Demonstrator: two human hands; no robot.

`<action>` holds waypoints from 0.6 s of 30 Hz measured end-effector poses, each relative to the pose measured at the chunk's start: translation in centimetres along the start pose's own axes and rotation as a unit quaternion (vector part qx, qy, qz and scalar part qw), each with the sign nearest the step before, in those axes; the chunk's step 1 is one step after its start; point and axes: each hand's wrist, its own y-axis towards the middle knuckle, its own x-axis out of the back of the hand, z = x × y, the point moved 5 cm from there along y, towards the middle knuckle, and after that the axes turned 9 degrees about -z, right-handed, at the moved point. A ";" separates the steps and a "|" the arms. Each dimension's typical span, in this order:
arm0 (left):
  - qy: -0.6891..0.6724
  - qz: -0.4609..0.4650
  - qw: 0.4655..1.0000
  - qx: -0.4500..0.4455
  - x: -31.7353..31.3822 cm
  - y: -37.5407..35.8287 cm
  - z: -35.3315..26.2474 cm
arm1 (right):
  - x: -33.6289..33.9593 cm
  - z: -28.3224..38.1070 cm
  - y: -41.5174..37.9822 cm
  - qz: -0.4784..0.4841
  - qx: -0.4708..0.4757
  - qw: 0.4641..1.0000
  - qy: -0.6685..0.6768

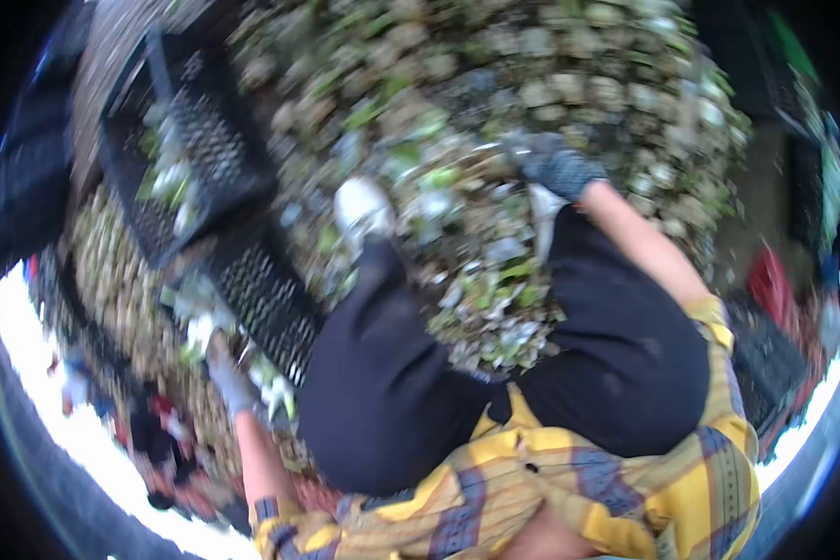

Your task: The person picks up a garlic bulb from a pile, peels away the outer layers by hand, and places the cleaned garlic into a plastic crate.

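My left hand (pixel 231 378), in a grey glove, reaches down beside a black plastic crate (pixel 263 297). White-and-green leafy vegetables (pixel 201 331) lie at its fingertips inside the crate. Blur hides whether the fingers grip one. My right hand (pixel 555 166), in a dark grey glove, is closed in front of my right knee, low over the pile. A thin bright streak runs left from its fingers; I cannot make out what it is. Loose leaves and trimmings (pixel 499 317) are heaped between my legs.
Rows of pale, round vegetable ends with green leaves (pixel 569 89) spread ahead. Another black crate (pixel 210 140), partly filled with vegetables, stands at upper left. At right are a red bag (pixel 770 285) and a dark crate (pixel 761 359). My white shoes (pixel 364 205) rest among the scraps.
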 end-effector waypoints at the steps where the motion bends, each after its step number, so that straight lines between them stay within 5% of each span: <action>1: 0.017 0.045 0.999 -0.014 -3.4 -0.8 -2.5 | 3.1 1.3 0.2 -0.034 -0.048 0.996 0.072; 3: 0.059 0.159 0.984 -0.056 -9.9 -2.1 -6.4 | 6.2 0.7 0.0 -0.083 -0.190 0.978 0.014; 5: 0.054 0.248 0.954 -0.160 -16.7 -4.1 -9.9 | 9.3 -0.1 -0.9 -0.270 -0.156 0.950 0.030; 6: 0.061 0.308 0.940 -0.133 -19.4 -5.9 -11.3 | 9.7 -1.8 -0.5 -0.257 -0.191 0.947 0.018; 8: 0.050 0.333 0.901 -0.273 -24.7 -8.4 -13.8 | 11.6 -2.5 -1.2 -0.304 -0.187 0.924 -0.134; 9: 0.019 0.394 0.900 -0.186 -27.0 -10.0 -14.5 | 12.0 -3.7 -1.2 -0.316 -0.193 0.902 -0.221; 13: 0.031 0.495 0.847 -0.191 -33.6 -16.3 -16.8 | 11.7 -8.5 -0.5 -0.158 -0.348 0.908 -0.172; 18: -0.024 0.549 0.832 -0.078 -36.4 -20.3 -16.0 | 11.6 -9.3 -1.0 -0.272 -0.261 0.919 -0.113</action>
